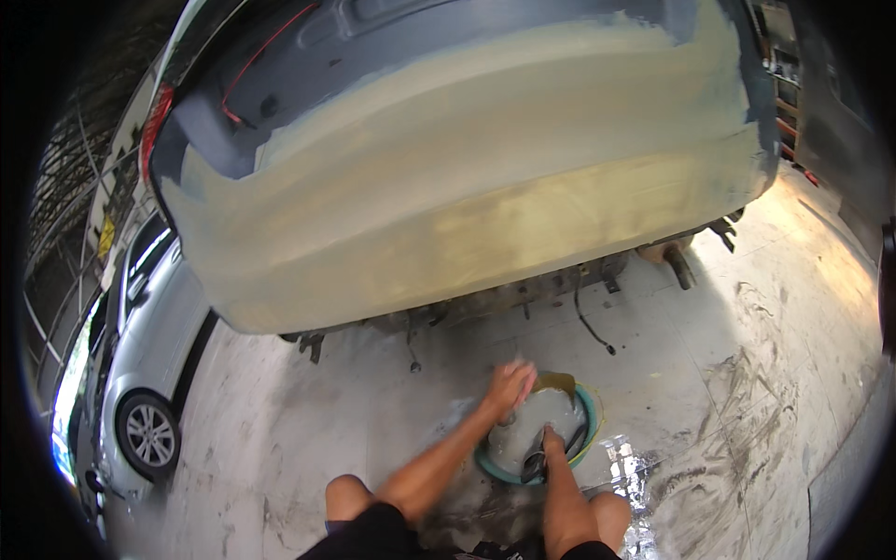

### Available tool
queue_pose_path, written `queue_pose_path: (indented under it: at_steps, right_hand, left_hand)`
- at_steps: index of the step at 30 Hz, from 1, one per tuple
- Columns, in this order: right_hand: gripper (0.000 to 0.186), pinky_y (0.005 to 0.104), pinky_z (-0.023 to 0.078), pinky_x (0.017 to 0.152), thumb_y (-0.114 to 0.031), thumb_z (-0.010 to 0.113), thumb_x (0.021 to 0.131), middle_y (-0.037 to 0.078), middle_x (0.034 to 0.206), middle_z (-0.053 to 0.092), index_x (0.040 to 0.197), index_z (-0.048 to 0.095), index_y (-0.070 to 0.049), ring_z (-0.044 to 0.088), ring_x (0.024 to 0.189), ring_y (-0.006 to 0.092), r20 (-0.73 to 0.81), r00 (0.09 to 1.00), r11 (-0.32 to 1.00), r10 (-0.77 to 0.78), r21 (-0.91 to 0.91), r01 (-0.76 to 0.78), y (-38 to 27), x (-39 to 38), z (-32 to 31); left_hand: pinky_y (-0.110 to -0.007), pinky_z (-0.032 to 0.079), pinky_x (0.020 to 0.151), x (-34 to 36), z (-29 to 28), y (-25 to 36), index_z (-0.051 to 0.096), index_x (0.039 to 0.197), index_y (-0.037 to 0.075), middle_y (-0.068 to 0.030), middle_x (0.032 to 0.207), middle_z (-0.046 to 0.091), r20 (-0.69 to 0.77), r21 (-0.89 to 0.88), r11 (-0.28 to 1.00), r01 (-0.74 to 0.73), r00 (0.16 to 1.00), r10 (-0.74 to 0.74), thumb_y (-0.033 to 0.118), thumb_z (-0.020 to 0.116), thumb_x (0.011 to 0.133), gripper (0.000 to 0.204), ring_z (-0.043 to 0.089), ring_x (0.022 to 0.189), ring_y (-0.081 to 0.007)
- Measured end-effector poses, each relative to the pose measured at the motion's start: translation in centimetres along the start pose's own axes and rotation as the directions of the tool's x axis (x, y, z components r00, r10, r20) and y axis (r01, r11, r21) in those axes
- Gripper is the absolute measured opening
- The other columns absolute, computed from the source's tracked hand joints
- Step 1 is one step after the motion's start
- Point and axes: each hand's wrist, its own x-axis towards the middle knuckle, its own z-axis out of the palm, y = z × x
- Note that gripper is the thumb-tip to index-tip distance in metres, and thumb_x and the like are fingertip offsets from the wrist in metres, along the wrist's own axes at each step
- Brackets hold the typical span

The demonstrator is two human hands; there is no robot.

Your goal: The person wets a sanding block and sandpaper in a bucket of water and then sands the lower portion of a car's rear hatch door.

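Observation:
A round green basin [592, 416] of cloudy grey water stands on the floor between my knees. My left hand [512, 385] is over its far left rim, smeared by motion; whether it holds anything does not show. My right hand [553, 441] reaches down into the basin, its fingers hidden at the water. Close to that hand, against the near rim, lies a dark item [534, 466] whose kind I cannot make out. A brownish flat piece [557, 382] sits at the far rim, and a dark strip runs along the right inner side.
Ahead hangs a large car rear panel [467, 187] coated in beige filler, with a red wire [266, 54] above. Brackets and an exhaust pipe [681, 266] jut below it. A silver car [154, 345] stands left. Wet, smudged floor [728, 420] surrounds the basin.

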Motion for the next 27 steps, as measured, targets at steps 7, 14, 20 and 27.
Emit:
queue_pose_path:
  at_steps: [7, 14, 20, 27]
  right_hand:
    - [0.065, 0.0441, 0.053, 0.082, -0.048, 0.058, 0.093, 0.022, 0.111, 0.065, 0.123, 0.058, 0.010, 0.065, 0.095, 0.0352, 0.108, 0.984, 0.917, -0.142, 0.389, 0.090, -4.7, -2.9, 2.4]
    - [0.051, 0.0388, 0.045, 0.097, -0.033, 0.051, 0.100, 0.020, 0.121, 0.062, 0.134, 0.051, 0.005, 0.062, 0.106, 0.0301, -0.080, 0.764, 0.735, -0.641, 0.226, 0.640, -12.5, -8.5, -2.3]
    - [0.050, 0.0432, 0.032, 0.111, -0.019, 0.056, 0.099, 0.018, 0.143, 0.050, 0.144, 0.045, -0.002, 0.045, 0.130, 0.0368, -0.401, -0.179, -0.051, -0.898, -0.309, 0.950, -26.0, -28.5, -1.7]
    - [0.048, 0.0466, 0.035, 0.103, -0.020, 0.061, 0.095, 0.012, 0.143, 0.051, 0.141, 0.053, -0.010, 0.046, 0.123, 0.0347, -0.596, -0.445, -0.030, -0.668, -0.576, 0.817, -35.0, -34.4, 5.4]
  left_hand:
    - [-0.051, 0.031, 0.112, -7.3, 0.4, 34.2, 0.056, 0.132, 0.015, -0.0040, 0.142, 0.051, 0.872, 0.488, -0.780, -0.390, 0.252, 0.420, 0.023, 0.066, 0.080, 0.054, 0.044, 0.135, -0.0251]
    - [-0.052, 0.007, 0.122, -13.5, -14.6, 34.7, 0.037, 0.150, 0.018, 0.0018, 0.159, 0.031, 0.779, 0.445, -0.891, -0.091, 0.531, 0.334, 0.041, 0.055, 0.092, 0.065, 0.018, 0.150, -0.0248]
    - [-0.057, 0.009, 0.119, -20.0, -30.6, 25.0, 0.037, 0.148, 0.009, -0.0117, 0.158, 0.030, 0.582, 0.710, -0.705, -0.001, 0.565, 0.585, 0.033, 0.060, 0.089, 0.068, 0.019, 0.149, -0.0329]
    - [-0.051, 0.018, 0.119, -20.5, -32.1, 15.0, 0.048, 0.141, 0.011, -0.0097, 0.154, 0.040, 0.782, 0.622, -0.496, -0.606, 0.497, 0.376, 0.013, 0.068, 0.079, 0.065, 0.032, 0.145, -0.0271]
